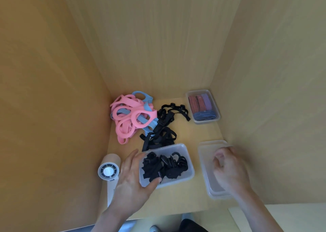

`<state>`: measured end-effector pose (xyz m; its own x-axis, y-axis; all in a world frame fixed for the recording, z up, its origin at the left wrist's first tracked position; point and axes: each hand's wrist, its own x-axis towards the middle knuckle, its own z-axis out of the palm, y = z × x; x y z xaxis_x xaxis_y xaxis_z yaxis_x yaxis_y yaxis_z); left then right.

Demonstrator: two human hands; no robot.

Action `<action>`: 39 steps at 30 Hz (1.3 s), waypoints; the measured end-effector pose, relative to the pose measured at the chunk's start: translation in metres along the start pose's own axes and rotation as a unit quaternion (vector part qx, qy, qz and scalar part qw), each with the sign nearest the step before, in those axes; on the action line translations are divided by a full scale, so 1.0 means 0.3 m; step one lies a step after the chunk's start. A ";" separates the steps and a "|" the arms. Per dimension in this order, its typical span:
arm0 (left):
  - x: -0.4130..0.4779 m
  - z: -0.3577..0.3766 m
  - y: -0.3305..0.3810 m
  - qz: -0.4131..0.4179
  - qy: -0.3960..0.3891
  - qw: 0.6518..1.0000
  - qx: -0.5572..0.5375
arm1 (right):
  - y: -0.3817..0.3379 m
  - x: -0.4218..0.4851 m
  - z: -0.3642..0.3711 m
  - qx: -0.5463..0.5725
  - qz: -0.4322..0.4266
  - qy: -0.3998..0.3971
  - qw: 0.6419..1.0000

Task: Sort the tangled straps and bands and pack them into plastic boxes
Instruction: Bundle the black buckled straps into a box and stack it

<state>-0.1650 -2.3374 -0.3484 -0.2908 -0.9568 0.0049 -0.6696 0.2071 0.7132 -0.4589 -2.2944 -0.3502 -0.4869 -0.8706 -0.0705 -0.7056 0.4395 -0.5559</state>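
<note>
A plain work booth: tall wood-grain panels enclose a small pale bench on three sides.

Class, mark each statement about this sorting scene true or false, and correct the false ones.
1. The left hand grips the box of black straps. True.
2. The pink bands lie unboxed, tangled with blue bands. True.
3. The far box holds pink bands. False: it holds red, purple and blue striped bands.
4. Every black strap is boxed. False: a loose black tangle lies behind that box.
</note>
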 end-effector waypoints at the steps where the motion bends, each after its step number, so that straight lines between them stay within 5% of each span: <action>1: 0.002 0.002 -0.008 -0.002 -0.014 1.000 0.008 | 0.024 0.016 -0.016 -0.042 0.014 -0.014 0.999; 5: 0.025 0.013 -0.014 0.008 -0.044 0.999 0.025 | 0.052 0.013 -0.040 -0.141 0.013 -0.119 0.983; 11: 0.035 0.022 -0.017 0.017 -0.052 0.998 0.024 | -0.008 -0.059 0.041 -0.186 -0.003 -0.144 0.972; 28: 0.015 0.002 0.006 0.008 -0.053 0.998 -0.030 | -0.051 -0.078 0.049 -0.221 0.006 -0.053 0.974; 39: 0.011 -0.014 0.092 -0.004 0.096 0.993 -0.073 | -0.058 -0.074 -0.098 -0.180 0.023 0.054 0.982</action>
<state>-0.1815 -2.3358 -0.3256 -0.1411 -0.9824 0.1223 -0.5617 0.1812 0.8073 -0.4508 -2.2762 -0.3147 -0.5602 -0.8283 0.0103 -0.8084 0.5440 -0.2246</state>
